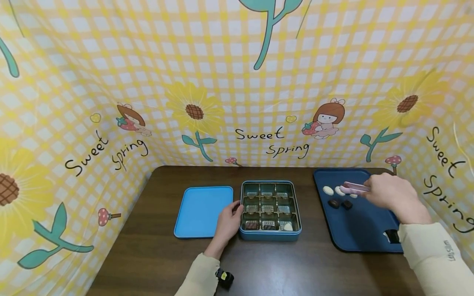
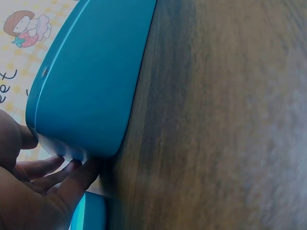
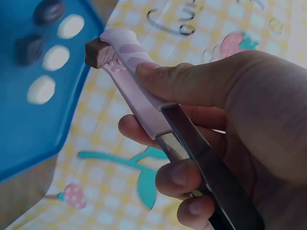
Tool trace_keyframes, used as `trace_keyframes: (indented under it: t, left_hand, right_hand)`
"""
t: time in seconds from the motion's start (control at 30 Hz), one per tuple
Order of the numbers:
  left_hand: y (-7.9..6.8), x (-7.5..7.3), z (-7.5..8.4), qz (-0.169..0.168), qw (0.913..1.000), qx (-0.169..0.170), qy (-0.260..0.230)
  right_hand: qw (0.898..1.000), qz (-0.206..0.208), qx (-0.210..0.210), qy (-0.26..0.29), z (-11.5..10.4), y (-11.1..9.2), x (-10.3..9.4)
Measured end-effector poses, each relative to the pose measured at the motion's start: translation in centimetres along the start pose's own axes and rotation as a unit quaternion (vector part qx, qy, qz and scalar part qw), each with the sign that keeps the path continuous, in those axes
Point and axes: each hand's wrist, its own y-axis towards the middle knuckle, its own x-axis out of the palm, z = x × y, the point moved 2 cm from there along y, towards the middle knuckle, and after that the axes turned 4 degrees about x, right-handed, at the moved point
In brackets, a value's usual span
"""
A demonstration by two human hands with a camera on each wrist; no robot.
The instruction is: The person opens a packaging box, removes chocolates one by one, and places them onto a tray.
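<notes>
My right hand grips pink-tipped tongs above the blue tray. Between the tong tips is a brown chocolate cube. On the tray lie white oval pieces and dark chocolates. My left hand rests its fingertips against the left side of a blue tin; in the left wrist view the thumb is near the rim. The tin has a divided insert; its front row holds a brown chocolate, a dark one and a white piece.
A light blue lid lies flat on the brown table, left of the tin. A yellow checked cloth stands behind and at both sides. The tray is at the table's right.
</notes>
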Motion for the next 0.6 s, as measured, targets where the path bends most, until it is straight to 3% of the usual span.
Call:
trace_keyframes:
  t: [0.33, 0.6]
  left_hand:
    - [0.0, 0.0, 0.1, 0.003, 1.0, -0.001, 0.004]
    - [-0.1, 0.1, 0.2, 0.005, 1.0, 0.0, 0.006]
  right_hand:
    - [0.998, -0.034, 0.048, 0.017, 3.8, -0.4, 1.7]
    - [0.998, -0.047, 0.038, 0.013, 4.8, 0.0, 3.5]
